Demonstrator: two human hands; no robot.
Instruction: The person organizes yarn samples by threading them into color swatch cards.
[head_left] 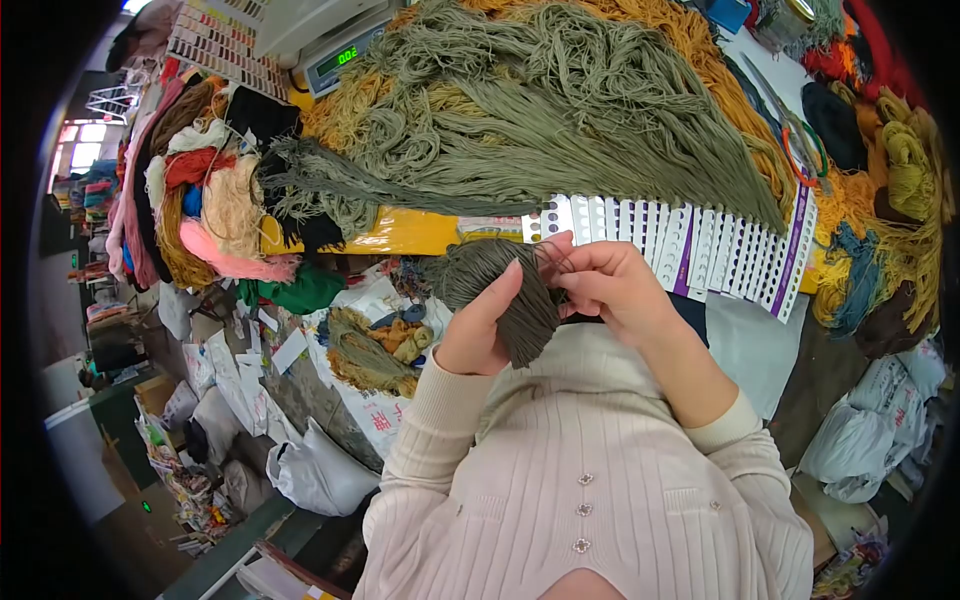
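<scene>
In front of my chest, my left hand [485,325] is wrapped round a thick bundle of dark olive-grey yarn [478,272], its cut ends pointing down. Close beside it, my right hand [612,285] has thumb and fingers pinched together at the bundle's right side, where thin strands of the same dark yarn show between the fingertips. A large heap of grey-green yarn [560,110] covers the table just beyond my hands. White cards with rows of punched holes [660,240] lie at the table's near edge, below the heap.
Scissors [792,130] with orange and green handles lie at the right. A scale [345,55] with a lit green display stands at the back left. Coloured yarn skeins [235,195] pile up on the left, ochre yarn [905,170] on the right. White plastic bags [320,470] stand lower left.
</scene>
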